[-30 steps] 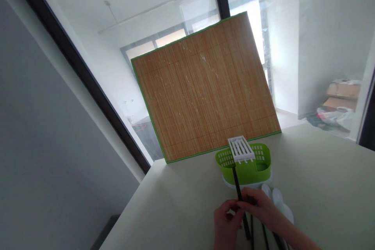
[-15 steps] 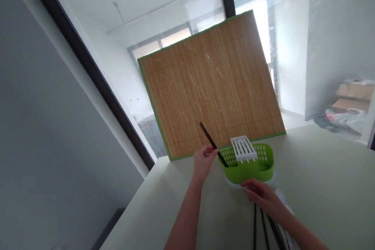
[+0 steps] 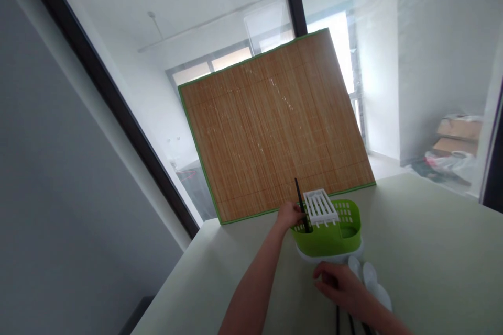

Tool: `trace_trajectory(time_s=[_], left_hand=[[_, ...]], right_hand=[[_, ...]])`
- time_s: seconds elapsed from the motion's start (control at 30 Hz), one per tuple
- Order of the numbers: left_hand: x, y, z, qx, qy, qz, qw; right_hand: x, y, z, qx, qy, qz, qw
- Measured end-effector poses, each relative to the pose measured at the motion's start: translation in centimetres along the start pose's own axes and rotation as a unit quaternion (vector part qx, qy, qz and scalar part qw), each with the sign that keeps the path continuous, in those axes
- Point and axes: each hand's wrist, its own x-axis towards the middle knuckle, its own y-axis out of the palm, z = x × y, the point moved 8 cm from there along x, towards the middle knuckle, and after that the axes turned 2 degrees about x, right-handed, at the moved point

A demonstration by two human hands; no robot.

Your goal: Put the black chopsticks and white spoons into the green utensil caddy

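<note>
My left hand (image 3: 290, 215) is closed around dark chopsticks (image 3: 299, 193) at the left end of a green cutlery basket (image 3: 326, 243). The chopsticks stand nearly upright, their lower ends inside the basket's left compartment. A white slatted piece (image 3: 320, 207) with small hooks sits across the basket's middle. In front of the basket, my right hand (image 3: 340, 282) is loosely curled, thumb and fingers apart, with nothing visible in it. White spoons (image 3: 369, 275) lie beside and partly behind that hand. More dark sticks (image 3: 337, 319) lie below it, partly hidden by the wrist.
A bamboo mat (image 3: 275, 131) with a green border leans upright against the glass behind the basket. The pale table (image 3: 416, 251) ends at the glass. Beyond it, cardboard boxes (image 3: 458, 133) and plastic bags lie on the floor.
The chopsticks have gone from a leftward slant to nearly upright and lower in the left compartment, my left hand moving right with them. My right hand has drawn slightly back from the basket's front.
</note>
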Motion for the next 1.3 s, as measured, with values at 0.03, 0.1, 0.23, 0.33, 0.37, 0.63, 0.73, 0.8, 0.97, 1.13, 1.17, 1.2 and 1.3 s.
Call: trace_trajectory(time_s=[0.03, 0.1, 0.23, 0.33, 0.37, 0.63, 0.73, 0.8, 0.97, 1.13, 1.17, 1.2, 1.3], left_hand=[[0.2, 0.6, 0.2, 0.003, -0.005, 0.016, 1.000], [0.6, 1.4, 0.3, 0.010, -0.014, 0.042, 0.999], [0.7, 2.1, 0.0, 0.028, -0.023, 0.067, 0.997], [0.5, 2.1, -0.3, 0.040, -0.023, 0.076, 0.996], [0.4, 2.1, -0.4, 0.043, -0.022, 0.081, 0.996], [-0.3, 2.3, -1.8, 0.102, -0.005, 0.090, 0.991], [-0.9, 0.7, -3.0, 0.154, 0.013, 0.036, 0.987], [-1.9, -0.9, -3.8, 0.185, 0.027, -0.020, 0.982], [-5.6, -3.7, -4.7, 0.221, 0.063, -0.140, 0.963], [-7.8, -3.9, -5.3, 0.283, 0.104, -0.194, 0.934], [-8.2, -3.9, -5.4, 0.286, 0.107, -0.202, 0.931], [-8.7, -4.0, -5.6, 0.283, 0.111, -0.215, 0.928], [-11.1, -3.8, -5.5, 0.243, 0.119, -0.248, 0.930]], right_hand=[[0.0, 0.0, 0.1, -0.007, -0.001, 0.001, 1.000], [0.0, 0.1, 0.1, -0.020, -0.005, 0.000, 1.000], [0.0, 0.1, 0.0, -0.041, -0.005, -0.007, 0.999], [0.0, 0.1, -0.1, -0.049, -0.008, -0.009, 0.999], [0.0, 0.1, -0.1, -0.050, -0.008, -0.009, 0.999], [0.0, 0.0, 0.0, -0.045, -0.006, -0.007, 0.999], [0.1, -0.1, -0.1, -0.049, -0.005, -0.012, 0.999], [0.2, -0.2, -0.4, -0.049, -0.003, -0.010, 0.999], [0.4, -0.4, -1.1, -0.051, -0.007, -0.020, 0.998], [0.3, -0.4, -1.2, -0.067, -0.001, -0.018, 0.998], [0.3, -0.4, -1.2, -0.070, -0.002, -0.018, 0.997], [0.3, -0.4, -1.1, -0.073, -0.005, -0.017, 0.997], [0.3, -0.8, -1.2, -0.081, -0.009, -0.025, 0.996]])
